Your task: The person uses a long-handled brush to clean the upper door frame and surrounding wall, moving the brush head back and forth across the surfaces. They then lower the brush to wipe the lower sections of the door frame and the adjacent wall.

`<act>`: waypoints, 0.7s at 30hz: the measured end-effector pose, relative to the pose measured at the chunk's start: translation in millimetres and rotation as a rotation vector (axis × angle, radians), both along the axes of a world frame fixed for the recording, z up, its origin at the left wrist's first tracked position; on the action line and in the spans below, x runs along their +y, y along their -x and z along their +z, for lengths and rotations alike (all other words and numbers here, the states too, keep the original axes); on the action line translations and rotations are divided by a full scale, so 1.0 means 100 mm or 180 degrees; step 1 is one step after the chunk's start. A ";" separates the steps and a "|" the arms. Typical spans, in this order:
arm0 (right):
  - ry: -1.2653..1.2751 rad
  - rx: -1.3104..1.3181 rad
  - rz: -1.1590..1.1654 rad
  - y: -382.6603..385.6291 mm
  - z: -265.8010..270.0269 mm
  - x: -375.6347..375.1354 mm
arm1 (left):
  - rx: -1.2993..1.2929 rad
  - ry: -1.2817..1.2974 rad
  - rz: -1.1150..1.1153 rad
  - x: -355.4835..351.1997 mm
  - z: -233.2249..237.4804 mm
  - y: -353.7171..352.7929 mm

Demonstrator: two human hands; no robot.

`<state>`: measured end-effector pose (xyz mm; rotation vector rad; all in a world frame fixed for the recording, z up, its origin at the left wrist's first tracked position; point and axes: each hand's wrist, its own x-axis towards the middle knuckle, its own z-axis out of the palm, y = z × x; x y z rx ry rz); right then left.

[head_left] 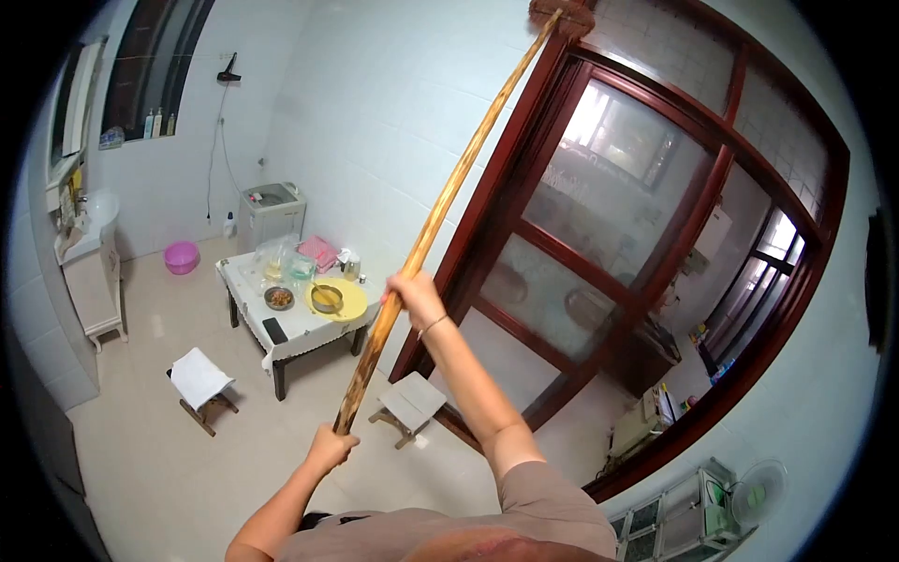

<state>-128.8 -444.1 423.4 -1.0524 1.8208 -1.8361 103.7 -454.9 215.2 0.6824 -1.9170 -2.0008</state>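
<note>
I hold a long wooden pole (449, 192) slanting up toward the top of a dark red door frame (524, 122). Its brush head (562, 14) touches the wall above the frame's upper left corner. My right hand (412, 295) is wrapped around the pole about halfway up. My left hand (332, 448) grips its lower end close to my body. Both arms are raised in front of me.
A low table (300, 332) with a white cloth carries bowls, a yellow plate and a phone. Two small stools (201, 384) (410, 403) stand on the tiled floor. A pink basin (182, 256), washing machine (272, 211) and sink (94, 215) line the far walls. A fan (758, 492) sits at lower right.
</note>
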 end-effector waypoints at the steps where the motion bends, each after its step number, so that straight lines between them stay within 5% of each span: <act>1: -0.0076 0.0240 0.0025 0.16 0.21 0.02 | 0.0135 -0.0010 0.0013 0.02 0.19 0.13; 3: 0.0194 -0.0020 0.0303 0.29 0.69 0.10 | 0.0048 0.0278 0.0006 0.05 0.56 0.37; 9: 0.0829 -0.0541 0.0788 0.99 2.04 -0.06 | 0.1490 0.1722 0.1005 0.19 1.67 0.98; 13: 0.1202 -0.0639 0.2294 1.05 2.70 0.15 | 0.1787 0.2178 0.0932 0.25 2.08 1.07; 17: 0.1366 -0.0852 0.2655 1.07 2.39 0.21 | 0.1778 0.2374 0.1180 0.35 1.83 1.06; 21: 0.1057 -0.1018 0.1924 0.85 1.39 0.19 | 0.1274 0.2184 0.1369 0.45 1.00 0.85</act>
